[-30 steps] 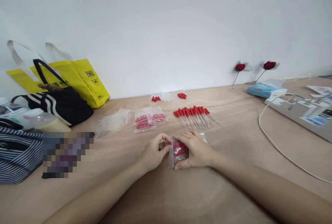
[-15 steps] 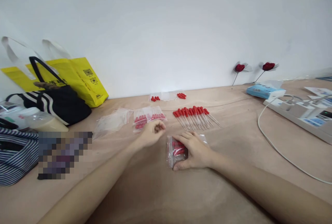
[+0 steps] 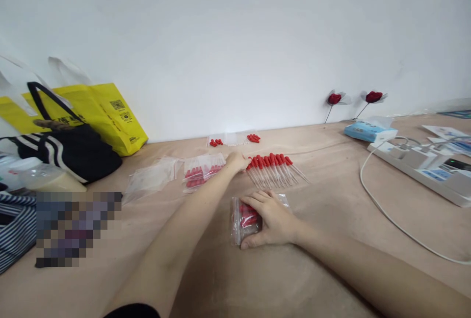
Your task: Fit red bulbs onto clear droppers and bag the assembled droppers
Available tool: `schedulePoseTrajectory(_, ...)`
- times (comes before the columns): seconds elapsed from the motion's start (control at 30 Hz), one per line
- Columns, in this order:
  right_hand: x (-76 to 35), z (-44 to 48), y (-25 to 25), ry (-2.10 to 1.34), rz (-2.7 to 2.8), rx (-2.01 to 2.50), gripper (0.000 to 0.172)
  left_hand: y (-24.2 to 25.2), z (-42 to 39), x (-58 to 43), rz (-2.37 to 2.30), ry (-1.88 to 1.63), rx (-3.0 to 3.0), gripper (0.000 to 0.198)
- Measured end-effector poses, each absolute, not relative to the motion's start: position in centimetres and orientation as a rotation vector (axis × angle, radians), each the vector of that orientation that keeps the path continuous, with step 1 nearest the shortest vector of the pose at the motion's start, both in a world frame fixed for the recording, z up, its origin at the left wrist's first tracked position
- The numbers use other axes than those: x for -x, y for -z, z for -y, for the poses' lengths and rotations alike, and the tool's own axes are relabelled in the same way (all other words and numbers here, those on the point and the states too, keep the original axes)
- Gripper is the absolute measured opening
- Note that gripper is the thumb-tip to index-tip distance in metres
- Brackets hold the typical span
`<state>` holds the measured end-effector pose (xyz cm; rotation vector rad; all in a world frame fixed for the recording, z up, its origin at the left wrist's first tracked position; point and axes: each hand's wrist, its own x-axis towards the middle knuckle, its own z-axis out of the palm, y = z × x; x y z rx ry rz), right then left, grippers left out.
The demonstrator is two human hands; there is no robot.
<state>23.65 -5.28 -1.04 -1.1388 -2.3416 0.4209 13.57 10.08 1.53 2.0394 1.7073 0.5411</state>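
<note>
A row of droppers (image 3: 274, 168) with red bulbs and thin clear stems lies in the middle of the table. At its left end, my left hand (image 3: 238, 161) has its fingers closed at the bulb of the outermost dropper; the fingertips are partly hidden. My right hand (image 3: 270, 217) rests over a clear zip bag (image 3: 236, 222) nearer to me, thumb at its near side and fingers across the top. Red bulbs (image 3: 248, 215) show inside this bag, beside my palm.
Filled zip bags (image 3: 196, 173) lie left of the droppers, beside a stack of flat zip bags (image 3: 150, 178). Another bag with red bulbs (image 3: 230, 139) lies by the wall. Bags (image 3: 121, 117) stand left; a tissue pack (image 3: 368, 131), power strip (image 3: 437, 173) and cable (image 3: 379, 210) lie right.
My left hand has reached forward and right, from beside the filled bags to the left end of the dropper row. My right hand stays on the zip bag. The view has shifted slightly.
</note>
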Motion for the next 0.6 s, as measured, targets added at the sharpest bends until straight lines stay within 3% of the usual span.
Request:
schedulePoseTrajectory(0.23,-23.7,5.2,0.9,-0.442,2.344,1.150,0.082,-2.9,-9.2,-11.3,-1.553,-0.769,-1.943,0.010)
schedulePoseTrajectory(0.47,-23.7,5.3,1.0,-0.449,2.355,1.172,0.083,-3.6,-2.4,-2.7,-1.308,-1.277,-1.579,0.029)
schedulePoseTrajectory(0.6,-23.8,5.3,1.1,-0.467,2.362,1.192,0.083,-1.9,1.9,0.5,-1.268,-1.351,-1.327,0.036)
